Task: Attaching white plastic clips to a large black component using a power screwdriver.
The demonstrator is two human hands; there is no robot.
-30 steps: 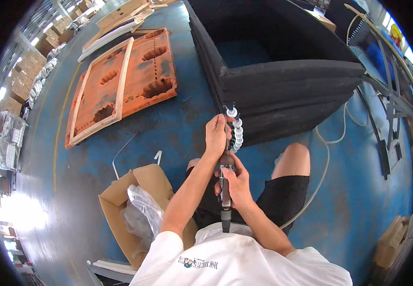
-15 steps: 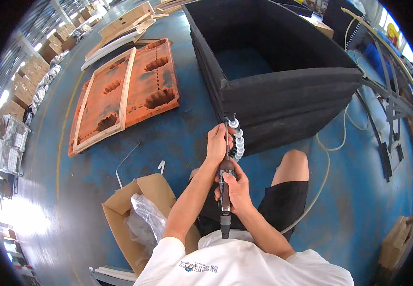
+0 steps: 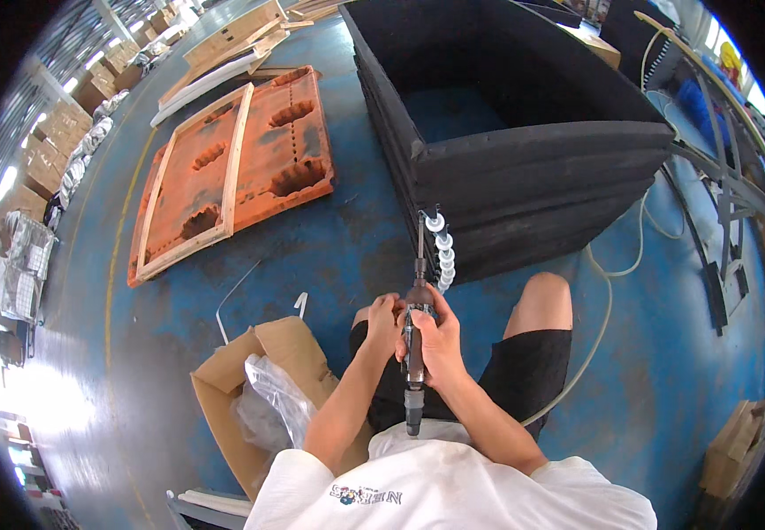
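Note:
I kneel on a blue floor and hold a slim pneumatic screwdriver [image 3: 414, 340] upright in front of me. My right hand [image 3: 440, 340] wraps around its dark body. My left hand [image 3: 383, 320] touches the tool just below its long bit. The bit points at the corner of a large black open box [image 3: 524, 155]. A column of white round plastic caps [image 3: 443, 252] runs down that corner, right next to the bit. A pale air hose [image 3: 602, 309] curves away from me to the right.
An open cardboard box [image 3: 250, 389] with clear plastic bags inside sits by my left knee. Orange moulded panels with wooden frames [image 3: 232, 168] lie on the floor at upper left. A metal rack [image 3: 736, 203] stands at right. Stacked cartons line the far left.
My left hand has slid down from the bit near the box corner to the tool body. The tool has drawn back a little from the corner.

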